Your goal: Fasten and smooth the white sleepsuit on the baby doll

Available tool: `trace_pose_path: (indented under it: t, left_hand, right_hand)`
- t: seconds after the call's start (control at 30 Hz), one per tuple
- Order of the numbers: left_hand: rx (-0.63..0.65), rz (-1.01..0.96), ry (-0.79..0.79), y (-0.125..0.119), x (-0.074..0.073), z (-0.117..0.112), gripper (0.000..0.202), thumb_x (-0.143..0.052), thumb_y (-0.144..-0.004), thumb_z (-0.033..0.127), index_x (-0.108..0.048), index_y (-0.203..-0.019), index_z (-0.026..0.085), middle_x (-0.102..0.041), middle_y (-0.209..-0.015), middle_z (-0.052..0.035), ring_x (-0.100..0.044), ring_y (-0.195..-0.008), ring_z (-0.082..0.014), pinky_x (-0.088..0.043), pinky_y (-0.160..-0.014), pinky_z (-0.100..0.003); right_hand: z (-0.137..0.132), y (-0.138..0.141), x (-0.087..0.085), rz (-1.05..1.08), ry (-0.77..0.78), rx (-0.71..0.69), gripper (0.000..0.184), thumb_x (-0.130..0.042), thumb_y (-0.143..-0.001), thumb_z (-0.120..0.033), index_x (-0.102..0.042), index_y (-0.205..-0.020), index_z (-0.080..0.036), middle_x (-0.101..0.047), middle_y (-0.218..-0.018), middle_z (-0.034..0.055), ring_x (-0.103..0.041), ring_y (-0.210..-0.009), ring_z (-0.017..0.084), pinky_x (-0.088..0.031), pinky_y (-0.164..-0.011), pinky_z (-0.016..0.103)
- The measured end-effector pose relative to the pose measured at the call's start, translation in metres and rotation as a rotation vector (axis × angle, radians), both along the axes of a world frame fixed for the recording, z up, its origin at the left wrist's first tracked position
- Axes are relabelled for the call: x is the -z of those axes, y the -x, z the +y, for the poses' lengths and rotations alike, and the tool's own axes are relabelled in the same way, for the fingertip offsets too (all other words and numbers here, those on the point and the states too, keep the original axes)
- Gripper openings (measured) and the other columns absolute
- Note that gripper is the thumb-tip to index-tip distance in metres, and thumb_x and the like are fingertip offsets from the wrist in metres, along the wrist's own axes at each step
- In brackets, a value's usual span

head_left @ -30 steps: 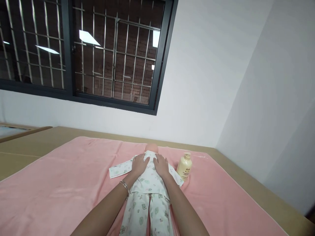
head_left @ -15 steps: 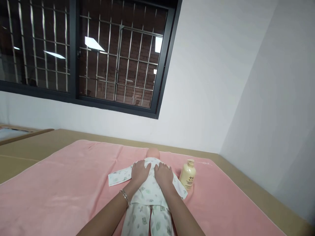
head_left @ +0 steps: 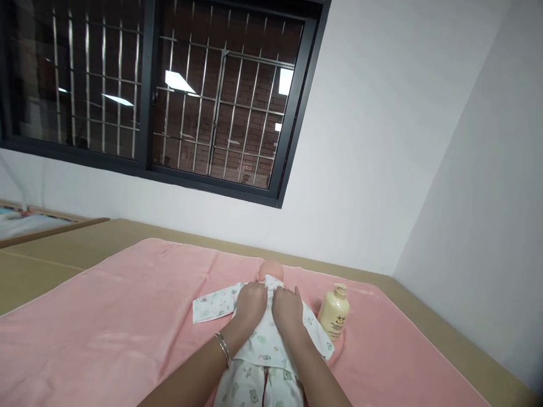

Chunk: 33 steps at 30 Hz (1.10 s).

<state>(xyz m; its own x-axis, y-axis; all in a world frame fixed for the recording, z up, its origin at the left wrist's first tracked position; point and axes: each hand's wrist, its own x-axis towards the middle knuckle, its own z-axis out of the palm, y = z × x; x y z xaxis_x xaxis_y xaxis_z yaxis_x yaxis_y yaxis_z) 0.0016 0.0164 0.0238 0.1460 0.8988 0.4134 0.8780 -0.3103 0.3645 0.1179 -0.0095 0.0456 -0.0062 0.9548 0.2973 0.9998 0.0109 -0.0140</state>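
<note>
A baby doll lies on its back, its bald head (head_left: 271, 270) pointing away from me. It wears a white printed shirt (head_left: 263, 342) and matching trousers (head_left: 244, 385). Near the neck, my left hand (head_left: 251, 302) has its fingers curled closed on the shirt cloth. Beside it my right hand (head_left: 288, 307) is likewise closed on the shirt, with its fingertips hidden. Between the two hands the collar cloth is raised in a peak that covers the lower part of the head. Both sleeves lie spread out to the sides.
A pale yellow pump bottle (head_left: 335, 312) stands just right of the doll's right-hand sleeve. Under everything is a pink blanket (head_left: 114, 316) on a tan padded surface (head_left: 127, 229). A white wall (head_left: 360, 141) and a barred window (head_left: 220, 113) lie behind.
My hands were lying flatter on the doll's chest with fingers extended; now they are curled on the shirt, and its collar is pulled up. The view has shifted slightly left.
</note>
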Motion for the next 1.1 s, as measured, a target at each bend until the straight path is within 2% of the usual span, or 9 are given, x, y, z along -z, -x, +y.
trace_pose_path:
  t: [0.1, 0.23, 0.33, 0.43, 0.57, 0.67, 0.83, 0.93, 1.1]
  left_hand:
    - [-0.056, 0.032, 0.064, -0.005, -0.004, -0.004, 0.03, -0.041, -0.091, 0.017, -0.071, -0.092, 0.012, -0.07, -0.095, -0.0153, -0.065, -0.091, -0.0246, -0.044, -0.084, -0.033]
    - [-0.024, -0.09, 0.031, -0.003, 0.0, 0.003, 0.035, -0.039, -0.094, 0.028, -0.065, -0.112, 0.012, -0.067, -0.115, -0.0135, -0.058, -0.111, -0.0256, -0.039, -0.098, -0.035]
    - [-0.006, -0.205, 0.002, 0.0, 0.008, 0.009, 0.039, -0.041, -0.093, 0.035, -0.061, -0.12, 0.015, -0.065, -0.122, -0.0095, -0.055, -0.117, -0.024, -0.036, -0.103, -0.034]
    - [-0.027, -0.281, -0.066, 0.0, 0.012, 0.006, 0.035, -0.04, -0.092, 0.032, -0.065, -0.112, 0.018, -0.068, -0.115, -0.0072, -0.058, -0.111, -0.022, -0.038, -0.1, -0.033]
    - [-0.065, -0.222, -0.1, -0.001, 0.009, -0.005, 0.035, -0.038, -0.092, 0.031, -0.07, -0.089, 0.019, -0.072, -0.094, -0.0086, -0.062, -0.097, -0.0243, -0.041, -0.091, -0.036]
    - [-0.057, -0.241, -0.063, -0.001, 0.009, -0.003, 0.033, -0.04, -0.092, 0.031, -0.069, -0.099, 0.018, -0.071, -0.103, -0.0086, -0.06, -0.103, -0.0242, -0.04, -0.095, -0.036]
    - [0.012, -0.264, -0.048, 0.001, 0.013, 0.007, 0.041, -0.045, -0.09, 0.038, -0.06, -0.123, 0.017, -0.063, -0.125, -0.0084, -0.053, -0.119, -0.024, -0.034, -0.105, -0.036]
    - [-0.012, -0.261, -0.036, 0.001, 0.009, 0.001, 0.034, -0.043, -0.092, 0.036, -0.066, -0.111, 0.019, -0.069, -0.112, -0.0077, -0.058, -0.109, -0.0233, -0.038, -0.099, -0.035]
    - [-0.074, -0.199, -0.027, 0.0, -0.001, -0.012, 0.034, -0.04, -0.094, 0.033, -0.07, -0.097, 0.019, -0.071, -0.102, -0.0092, -0.06, -0.102, -0.0249, -0.04, -0.093, -0.036]
  right_hand:
    - [-0.004, 0.007, 0.0, -0.001, -0.003, 0.041, 0.036, -0.031, -0.094, -0.012, -0.065, -0.108, -0.01, -0.067, -0.104, 0.0181, -0.06, -0.106, 0.027, -0.021, -0.107, 0.044]
    - [0.004, -0.005, 0.003, 0.18, 0.054, 0.001, 0.046, -0.028, -0.1, -0.037, -0.056, -0.125, -0.011, -0.053, -0.133, 0.0174, -0.044, -0.127, 0.03, -0.027, -0.105, 0.047]
    - [0.011, -0.012, 0.006, 0.221, 0.032, -0.019, 0.048, -0.029, -0.099, -0.038, -0.049, -0.134, -0.013, -0.046, -0.142, 0.0137, -0.038, -0.133, 0.028, -0.026, -0.108, 0.046]
    - [0.007, -0.006, 0.005, 0.17, -0.026, -0.023, 0.043, -0.029, -0.099, -0.033, -0.058, -0.124, -0.014, -0.058, -0.128, 0.0141, -0.05, -0.122, 0.026, -0.031, -0.104, 0.04]
    - [-0.005, 0.01, 0.001, 0.128, -0.04, 0.172, 0.047, -0.026, -0.1, -0.034, -0.067, -0.102, -0.012, -0.067, -0.099, 0.018, -0.063, -0.097, 0.028, -0.043, -0.084, 0.036]
    - [-0.005, 0.008, 0.001, 0.137, -0.033, 0.14, 0.047, -0.028, -0.099, -0.04, -0.066, -0.105, -0.012, -0.066, -0.106, 0.0183, -0.061, -0.103, 0.029, -0.042, -0.087, 0.038]
    - [0.009, -0.012, 0.005, 0.17, -0.017, -0.061, 0.048, -0.029, -0.098, -0.037, -0.051, -0.133, -0.012, -0.05, -0.138, 0.0137, -0.042, -0.13, 0.026, -0.029, -0.105, 0.038]
    - [0.005, -0.009, 0.001, 0.128, -0.011, -0.076, 0.043, -0.028, -0.099, -0.032, -0.058, -0.123, -0.013, -0.06, -0.125, 0.0139, -0.053, -0.118, 0.025, -0.033, -0.1, 0.034]
    - [-0.005, 0.008, -0.005, 0.081, -0.011, 0.14, 0.042, -0.032, -0.098, -0.034, -0.068, -0.101, -0.013, -0.068, -0.099, 0.0175, -0.064, -0.097, 0.027, -0.043, -0.082, 0.033]
